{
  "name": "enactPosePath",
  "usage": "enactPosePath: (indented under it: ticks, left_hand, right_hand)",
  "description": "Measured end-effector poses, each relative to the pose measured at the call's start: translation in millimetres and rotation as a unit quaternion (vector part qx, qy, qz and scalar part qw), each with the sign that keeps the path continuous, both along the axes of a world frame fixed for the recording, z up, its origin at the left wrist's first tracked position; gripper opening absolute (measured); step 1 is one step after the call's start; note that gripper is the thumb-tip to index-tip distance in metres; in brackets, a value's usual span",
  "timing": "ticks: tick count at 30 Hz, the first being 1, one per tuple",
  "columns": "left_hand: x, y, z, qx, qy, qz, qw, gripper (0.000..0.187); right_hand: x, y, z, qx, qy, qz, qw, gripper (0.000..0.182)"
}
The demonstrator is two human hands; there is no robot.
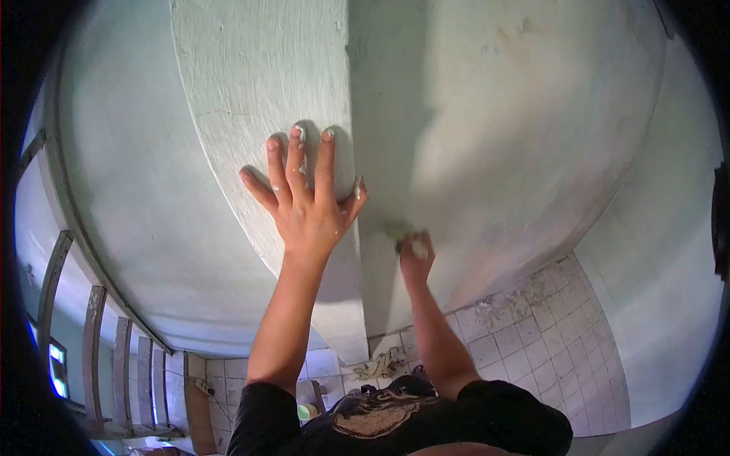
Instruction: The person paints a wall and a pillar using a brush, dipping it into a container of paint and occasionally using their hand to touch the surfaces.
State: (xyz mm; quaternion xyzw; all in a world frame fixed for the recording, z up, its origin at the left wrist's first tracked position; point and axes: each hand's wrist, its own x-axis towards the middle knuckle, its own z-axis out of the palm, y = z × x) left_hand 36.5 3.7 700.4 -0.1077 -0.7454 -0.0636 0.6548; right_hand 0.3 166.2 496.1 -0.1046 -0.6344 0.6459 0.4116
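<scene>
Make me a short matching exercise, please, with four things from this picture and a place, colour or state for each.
1. left hand
2. right hand
3. shirt
4. floor

A. black
B. pale and tiled
C. spread against the pillar
D. blurred, lower in view than the other hand

Pairs: 1-C, 2-D, 3-A, 4-B

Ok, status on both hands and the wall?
Left hand spread on pillar. Right hand blurred by wall, grip unclear. No visible obstruction at either hand.
</scene>
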Motion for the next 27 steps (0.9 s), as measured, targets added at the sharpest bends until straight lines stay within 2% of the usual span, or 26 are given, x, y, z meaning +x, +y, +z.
enactPosePath:
  ticks: [1, 4, 5, 6, 7, 9, 11, 13, 14, 16, 17, 18, 20, 21, 23, 24, 25, 26, 27]
  left_hand:
    - [-0.7, -0.5, 1.3, 0.001, 0.003, -0.002, 1.0, 0.072]
    - [1.4, -1.1, -0.2, -0.009, 0.007, 0.0, 1.0, 0.075]
    - [0.6, -1.3, 0.6, -0.016, 0.012, 0.003, 1.0, 0.079]
    - [0.2, -1.3, 0.4, -0.019, 0.012, 0.007, 1.0, 0.078]
    - [-0.3, -1.4, 1.1, -0.023, 0.016, 0.014, 1.0, 0.078]
    - [-1.6, -2.5, 1.2, -0.022, 0.025, 0.007, 0.999, 0.078]
    - [-1.2, -2.7, 0.7, -0.024, 0.022, 0.005, 0.999, 0.077]
    - [-0.9, -2.2, 0.6, -0.02, 0.018, 0.005, 1.0, 0.077]
    - [-0.2, -1.9, 0.8, -0.017, 0.022, 0.006, 1.0, 0.077]
    - [1.3, -2.6, 1.4, -0.021, 0.013, 0.001, 1.0, 0.077]
    - [1.1, -3.4, 1.8, -0.017, 0.019, 0.003, 1.0, 0.077]
    - [0.6, -4.0, 1.9, -0.021, 0.019, 0.003, 1.0, 0.077]
    - [1.9, -3.3, 1.9, -0.022, 0.011, -0.002, 1.0, 0.076]
    - [1.8, -2.7, 2.2, -0.018, 0.018, -0.006, 1.0, 0.076]
    - [2.3, -3.0, 0.8, -0.022, 0.009, 0.002, 1.0, 0.076]
    - [2.8, -3.1, 1.2, -0.023, 0.008, 0.002, 1.0, 0.077]
    - [2.0, -2.8, 2.5, -0.021, 0.015, 0.0, 1.0, 0.077]
    - [1.4, -2.5, 3.0, -0.019, 0.011, 0.004, 1.0, 0.077]
    - [2.7, -2.0, 1.6, -0.017, 0.001, 0.008, 1.0, 0.077]
  right_hand:
    - [-17.9, 12.5, 13.2, 0.067, 0.035, 0.034, 0.997, 0.019]
    - [-44.2, 19.9, 145.8, 0.029, 0.049, 0.031, 0.998, 0.027]
    - [-51.9, 24.4, 187.7, 0.06, 0.044, -0.001, 0.997, 0.025]
    - [-78.9, 32.2, 216.5, 0.251, 0.169, -0.23, 0.925, 0.026]
    - [-70.2, 32.0, 262.5, 0.096, 0.151, -0.03, 0.983, 0.028]
    - [-85.6, 36.8, 329.8, 0.141, 0.25, -0.092, 0.953, 0.02]
    - [-74.5, 37.2, 358.4, 0.14, 0.275, -0.068, 0.949, 0.016]
    - [-66.0, 31.9, 367.0, 0.117, 0.408, -0.003, 0.905, 0.011]
    - [-82.1, 36.4, 351.5, 0.152, 0.416, -0.053, 0.895, 0.01]
    - [-73.7, 23.7, 298.0, 0.152, 0.387, 0.004, 0.909, 0.005]
    - [-85.8, 28.3, 261.6, 0.273, 0.413, -0.147, 0.856, 0.007]
    - [-75.2, 25.9, 221.3, 0.266, 0.384, -0.084, 0.88, 0.008]
    - [-63.6, 16.4, 133.5, 0.151, 0.253, -0.021, 0.955, 0.007]
    - [-59.5, 18.5, 89.3, 0.181, 0.215, -0.037, 0.959, 0.006]
    - [-27.3, 9.8, 35.7, 0.065, 0.187, 0.061, 0.978, 0.009]
    - [-17.1, 7.8, 23.0, -0.004, 0.168, 0.101, 0.981, 0.011]
    - [-28.6, 17.2, 14.7, 0.0, 0.174, 0.099, 0.98, 0.011]
    - [-47.8, 32.4, -0.3, -0.11, 0.173, 0.165, 0.965, 0.015]
    - [-34.7, 25.8, 33.9, -0.137, 0.09, 0.124, 0.979, 0.021]
